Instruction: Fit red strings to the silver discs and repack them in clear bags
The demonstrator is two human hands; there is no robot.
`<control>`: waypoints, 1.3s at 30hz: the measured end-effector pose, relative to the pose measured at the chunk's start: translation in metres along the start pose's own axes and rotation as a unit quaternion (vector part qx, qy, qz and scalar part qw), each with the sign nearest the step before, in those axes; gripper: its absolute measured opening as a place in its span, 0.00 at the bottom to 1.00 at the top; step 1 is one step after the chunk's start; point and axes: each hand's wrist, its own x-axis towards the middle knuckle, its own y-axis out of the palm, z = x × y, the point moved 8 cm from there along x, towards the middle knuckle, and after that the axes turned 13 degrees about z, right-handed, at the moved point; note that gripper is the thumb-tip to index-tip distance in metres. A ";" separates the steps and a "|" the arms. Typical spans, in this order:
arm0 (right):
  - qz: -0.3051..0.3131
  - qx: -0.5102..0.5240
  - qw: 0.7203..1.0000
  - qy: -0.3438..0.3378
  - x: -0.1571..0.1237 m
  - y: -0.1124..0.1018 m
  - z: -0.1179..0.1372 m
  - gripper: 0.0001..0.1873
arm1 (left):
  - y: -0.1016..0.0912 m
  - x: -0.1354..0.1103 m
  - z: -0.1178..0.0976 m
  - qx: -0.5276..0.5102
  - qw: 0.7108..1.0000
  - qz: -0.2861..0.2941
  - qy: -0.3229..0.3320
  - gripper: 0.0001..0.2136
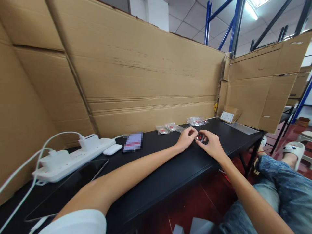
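Observation:
Over the black table point(156, 172), my right hand point(212, 144) pinches a small round silvery piece with a red centre point(200, 137) between thumb and fingers. My left hand point(186, 139) is closed in a pinch right beside it, its fingertips close to the piece's left edge. What those left fingertips hold, if anything, is too small to make out. Just behind my hands lie clear plastic bags point(162, 130) with similar round silver-and-red pieces inside. A bigger cluster of such bags point(197, 121) rests further right.
A white power strip point(102, 143) with plugs and cables, a white case point(112, 149), a phone point(133, 142) and a dark tablet point(70, 188) lie at left. Cardboard walls point(151, 71) enclose the table. A brown package point(230, 114) sits at the far right corner. Another person's legs point(280, 172) show at right.

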 end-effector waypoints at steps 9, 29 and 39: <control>0.017 0.079 0.996 0.039 -0.001 0.005 -0.008 0.19 | 0.003 -0.006 -0.028 0.308 0.951 0.004 0.042 0.04; 0.058 -0.091 0.988 0.106 0.000 0.012 -0.023 0.07 | -0.028 -0.001 0.015 0.419 0.907 -0.002 -0.055 0.07; 0.056 -0.082 0.993 0.065 0.001 0.012 -0.024 0.08 | 0.011 -0.002 -0.006 0.523 0.845 0.111 0.029 0.16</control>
